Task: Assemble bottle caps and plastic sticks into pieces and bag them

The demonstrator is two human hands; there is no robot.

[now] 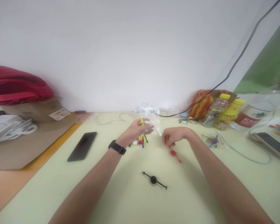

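Head view, pinched red spinner point(173, 152), "农夫" label point(245, 116)

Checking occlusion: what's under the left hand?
Coloured arrow pieces, white and red ones among them, show on the table along the near edge of the left hand. Whatever lies directly beneath it is covered, so can't tell.

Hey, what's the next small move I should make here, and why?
I'd probably lay the red arrow piece flat near the black arrow piece and ease the grip. Your right hand has its fingers at the red one's far end, while the black one lies by itself on the table, with bare surface around it.
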